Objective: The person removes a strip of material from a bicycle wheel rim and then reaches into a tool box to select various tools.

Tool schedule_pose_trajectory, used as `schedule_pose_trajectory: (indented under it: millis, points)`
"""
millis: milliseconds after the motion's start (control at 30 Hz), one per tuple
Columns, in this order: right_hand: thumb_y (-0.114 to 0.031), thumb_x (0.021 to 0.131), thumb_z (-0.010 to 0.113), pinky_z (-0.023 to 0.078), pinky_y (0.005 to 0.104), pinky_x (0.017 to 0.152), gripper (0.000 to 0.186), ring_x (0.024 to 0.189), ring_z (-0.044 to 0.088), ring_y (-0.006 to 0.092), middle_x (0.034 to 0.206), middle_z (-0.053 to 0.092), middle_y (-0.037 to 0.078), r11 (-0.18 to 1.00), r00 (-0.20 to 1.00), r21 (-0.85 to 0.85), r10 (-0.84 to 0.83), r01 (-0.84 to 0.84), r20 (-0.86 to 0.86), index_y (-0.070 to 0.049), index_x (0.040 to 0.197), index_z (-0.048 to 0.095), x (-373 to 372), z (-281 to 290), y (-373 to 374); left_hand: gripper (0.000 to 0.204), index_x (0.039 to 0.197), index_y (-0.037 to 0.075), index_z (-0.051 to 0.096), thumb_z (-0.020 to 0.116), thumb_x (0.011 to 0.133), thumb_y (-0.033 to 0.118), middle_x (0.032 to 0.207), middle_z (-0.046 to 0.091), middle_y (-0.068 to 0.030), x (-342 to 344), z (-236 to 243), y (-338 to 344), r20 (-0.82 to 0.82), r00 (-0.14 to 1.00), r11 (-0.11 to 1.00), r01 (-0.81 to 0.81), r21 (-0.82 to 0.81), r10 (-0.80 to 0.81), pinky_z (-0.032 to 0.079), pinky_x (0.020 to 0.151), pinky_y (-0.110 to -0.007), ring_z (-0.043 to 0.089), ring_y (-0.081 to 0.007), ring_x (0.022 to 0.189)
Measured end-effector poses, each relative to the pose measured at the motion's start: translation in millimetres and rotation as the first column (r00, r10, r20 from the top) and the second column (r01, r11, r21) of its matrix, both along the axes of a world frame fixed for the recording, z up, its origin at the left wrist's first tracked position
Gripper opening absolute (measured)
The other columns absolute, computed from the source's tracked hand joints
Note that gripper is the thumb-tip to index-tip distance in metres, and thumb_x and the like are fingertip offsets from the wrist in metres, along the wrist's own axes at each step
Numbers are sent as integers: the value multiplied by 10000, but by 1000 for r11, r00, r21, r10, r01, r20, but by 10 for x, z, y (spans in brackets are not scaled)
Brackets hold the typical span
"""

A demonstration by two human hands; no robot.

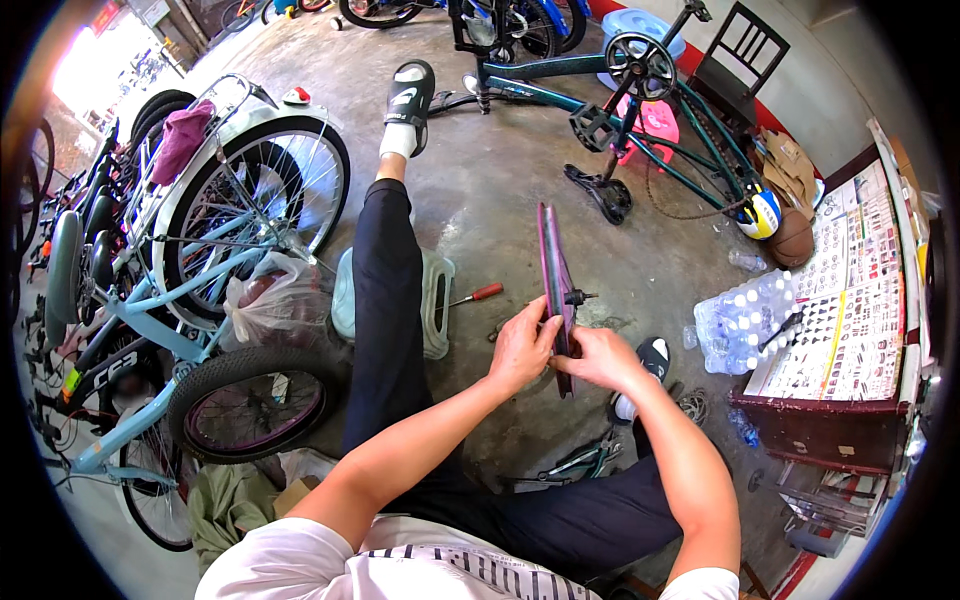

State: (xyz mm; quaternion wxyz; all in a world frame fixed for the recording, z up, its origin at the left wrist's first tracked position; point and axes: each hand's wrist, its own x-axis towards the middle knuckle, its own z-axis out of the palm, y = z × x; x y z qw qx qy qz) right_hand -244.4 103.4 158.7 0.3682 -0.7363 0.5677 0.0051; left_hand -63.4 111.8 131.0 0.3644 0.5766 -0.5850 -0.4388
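Between my legs I hold a purple bicycle wheel rim (549, 262) upright, seen nearly edge-on, with no tire visible on it. Its dark hub axle (579, 297) sticks out to the right. My left hand (524, 348) is closed on the near left part of the rim. My right hand (603, 358) grips the same rim from the right, close beside the left thumb. The fingertips behind the rim are partly hidden. A red-handled screwdriver (484, 292) lies just left of the wheel, by a pale plastic stool (437, 305).
A loose tire with a purple rim (255, 405) leans at the left, near a light blue bicycle (225, 270). Pliers (585, 460) lie on the floor by my right leg. Ahead stands a dark green bike frame (560, 88). Bottled water (742, 325) sits beside a maroon cabinet (820, 432).
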Motion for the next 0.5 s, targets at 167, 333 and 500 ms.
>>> schedule_pose_trajectory:
  millis: [167, 333, 500]
  points:
    - [-412, 896, 773, 561, 361, 716, 422, 784, 724, 212, 874, 748, 126, 949, 919, 115, -313, 293, 241, -20, 1047, 727, -382, 280, -239, 390, 1324, 47, 610, 652, 990, 245, 1075, 709, -186, -153, -14, 65, 37, 996, 994, 87, -62, -84, 534, 826, -486, 689, -390, 988]
    - [-368, 928, 756, 560, 356, 654, 410, 667, 714, 181, 845, 735, 98, 859, 830, -98, -448, 503, 333, 5, 1082, 683, -692, 322, -354, 374, 1264, 52, 659, 659, 979, 294, 1076, 715, -167, -476, 52, 89, 152, 973, 980, 186, -67, -174, 545, 829, -494, 692, -385, 1000]
    - [-317, 963, 662, 564, 351, 565, 357, 589, 712, 202, 822, 720, 105, 812, 760, 126, -579, 570, 294, 27, 1061, 662, -781, 269, -399, 315, 1166, 54, 717, 682, 958, 288, 1044, 716, -177, -714, 135, 43, 240, 956, 977, 193, -93, -167, 540, 821, -492, 690, -400, 971]
